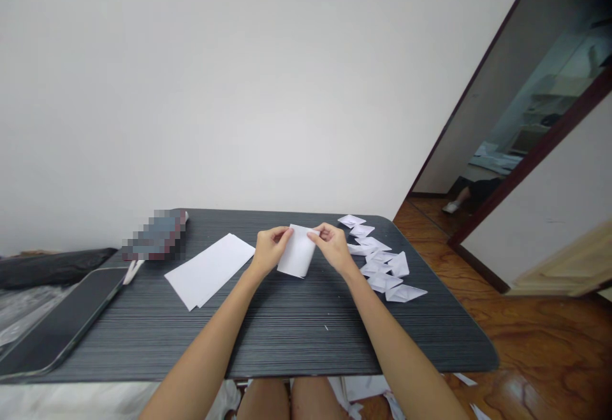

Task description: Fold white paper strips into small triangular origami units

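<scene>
A folded sheet of white paper (297, 254) is held up over the dark table, tilted, between both hands. My left hand (271, 248) pinches its upper left edge between thumb and fingers. At the upper right corner, my right hand (332, 245) grips the same paper, thumb in front. Several folded white paper boats (382, 260) lie in a loose cluster right of my right hand. To the left of my left hand rest flat white paper sheets (210, 270), overlapping slightly.
The dark striped table (287, 343) stands against a white wall. On its left are a blurred-out item (155, 238) and a black flat panel (67, 324). Paper scraps (465, 379) lie on the wooden floor. Through a doorway at right, a person's leg (461, 198) shows.
</scene>
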### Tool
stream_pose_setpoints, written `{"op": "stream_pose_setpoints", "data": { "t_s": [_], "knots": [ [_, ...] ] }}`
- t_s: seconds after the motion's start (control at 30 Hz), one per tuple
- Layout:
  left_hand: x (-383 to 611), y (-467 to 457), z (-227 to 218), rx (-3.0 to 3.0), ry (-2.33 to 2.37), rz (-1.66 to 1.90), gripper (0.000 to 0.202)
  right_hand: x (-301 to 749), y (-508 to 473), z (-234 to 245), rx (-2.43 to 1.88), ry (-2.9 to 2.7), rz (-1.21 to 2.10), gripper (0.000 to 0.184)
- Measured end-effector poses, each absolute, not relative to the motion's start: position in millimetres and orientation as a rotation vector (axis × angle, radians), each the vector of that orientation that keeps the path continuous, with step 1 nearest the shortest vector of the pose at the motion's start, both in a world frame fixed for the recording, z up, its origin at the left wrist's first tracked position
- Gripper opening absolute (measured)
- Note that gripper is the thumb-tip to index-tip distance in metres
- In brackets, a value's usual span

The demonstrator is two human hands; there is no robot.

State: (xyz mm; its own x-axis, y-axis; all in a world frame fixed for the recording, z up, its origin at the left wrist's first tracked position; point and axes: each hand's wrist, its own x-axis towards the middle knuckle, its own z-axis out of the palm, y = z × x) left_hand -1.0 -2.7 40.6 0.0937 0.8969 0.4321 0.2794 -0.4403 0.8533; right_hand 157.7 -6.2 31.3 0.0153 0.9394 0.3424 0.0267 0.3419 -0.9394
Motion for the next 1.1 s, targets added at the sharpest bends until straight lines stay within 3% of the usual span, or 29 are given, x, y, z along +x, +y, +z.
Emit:
{"op": "stream_pose_setpoints", "data": {
  "t_s": [0.27,0.4,0.53,0.77,1.1],
  "knots": [
    [-1,-2,40,1.835,1.128,1.366,0.030,158,-6,32,-0.950,-1.317,0.961,0.019],
    [-3,-1,39,1.749,1.131,1.367,0.032,159,-6,30,-0.960,-1.211,1.146,0.030],
    [-5,1,40,1.693,1.108,1.341,0.033,161,-5,29,-0.977,-1.148,1.199,0.024],
    [-6,3,39,1.601,1.136,1.383,0.033,157,-6,26,-1.009,-1.160,1.394,0.032],
    [-13,11,37,1.553,1.224,1.492,0.031,154,-14,27,-0.975,-1.260,1.512,0.028]
  ]
}}
